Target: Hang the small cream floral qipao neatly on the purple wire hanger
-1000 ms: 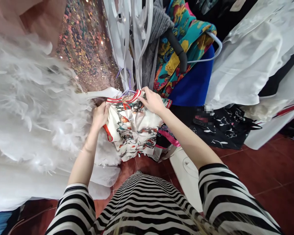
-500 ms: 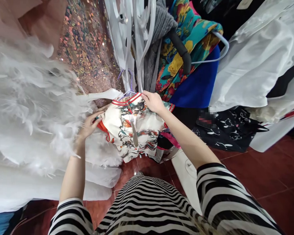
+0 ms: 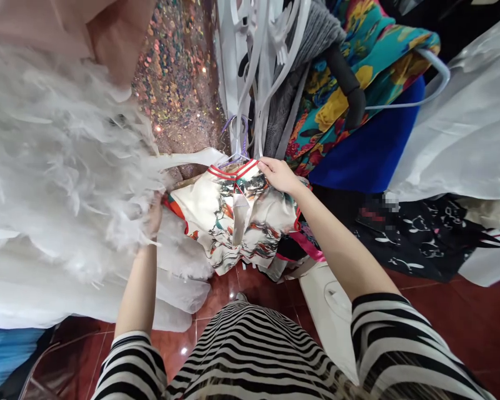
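A short white printed top (image 3: 198, 203) with red-striped neckline and red trim hangs on a purple hanger (image 3: 245, 133). My right hand (image 3: 278, 175) pinches its neckline at the right shoulder, thumb and fingers closed on the cloth. A pale paper tag (image 3: 240, 214) dangles down the front of the top. At the top's left sleeve is my left hand (image 3: 153, 216), half covered by white feathers; its fingers are hidden, so its grip does not show.
A white feathered dress (image 3: 79, 194) fills the left side, beside a sequined garment (image 3: 179, 83). White hangers (image 3: 270, 72) crowd the middle. To the right hang a flowered teal garment (image 3: 383, 55), a blue cloth (image 3: 366, 155) and a black printed garment (image 3: 420, 233). Red tiles (image 3: 170, 350) lie below.
The view has shifted, so the clothes appear further right. The tag has swung, showing a broader face. My left hand has slipped further behind the feathers; my right hand keeps hold of the neckline.
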### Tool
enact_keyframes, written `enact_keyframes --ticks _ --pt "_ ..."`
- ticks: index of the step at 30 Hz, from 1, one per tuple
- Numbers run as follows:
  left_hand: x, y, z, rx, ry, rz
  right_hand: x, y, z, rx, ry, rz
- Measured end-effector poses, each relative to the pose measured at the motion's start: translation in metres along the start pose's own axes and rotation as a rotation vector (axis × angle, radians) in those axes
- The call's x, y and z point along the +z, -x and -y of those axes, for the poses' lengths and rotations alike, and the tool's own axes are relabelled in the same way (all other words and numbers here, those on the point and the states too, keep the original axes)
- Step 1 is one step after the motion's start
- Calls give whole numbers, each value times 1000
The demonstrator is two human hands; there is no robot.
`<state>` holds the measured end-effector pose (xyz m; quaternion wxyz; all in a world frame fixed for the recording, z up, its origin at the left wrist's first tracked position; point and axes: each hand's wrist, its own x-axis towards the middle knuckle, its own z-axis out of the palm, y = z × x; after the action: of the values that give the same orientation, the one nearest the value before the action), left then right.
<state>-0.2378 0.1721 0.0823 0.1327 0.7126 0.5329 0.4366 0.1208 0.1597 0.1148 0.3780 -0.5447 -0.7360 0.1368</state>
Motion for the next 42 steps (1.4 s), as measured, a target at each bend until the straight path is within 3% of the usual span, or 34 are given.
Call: enact_keyframes --ticks 4,7,13,16,19,21,27,33,42 --pt "1 6 -23 -15 58 143 0 -1 0 -10 -28 9" --pt "5 7 -27 -50 110 141 -1 0 0 -21 -33 -8" --pt "10 -1 -6 -216 105 -151 5 3 0 -21 -60 -123" --pt "12 -2 -3 -236 28 -224 9 4 0 10 -73 -186" --pt "17 5 -17 -98 -179 -160 12 4 -2 93 -46 -236" --pt "24 11 -32 120 -266 -35 13 3 -4 145 0 -230" --pt "52 2 -66 463 -382 155 18 11 0 247 270 -188" --pt "64 -19 -84 349 -408 165 17 34 6 236 379 -161" --pt "68 -39 -83 248 -188 16 -3 45 -27 202 161 -99"
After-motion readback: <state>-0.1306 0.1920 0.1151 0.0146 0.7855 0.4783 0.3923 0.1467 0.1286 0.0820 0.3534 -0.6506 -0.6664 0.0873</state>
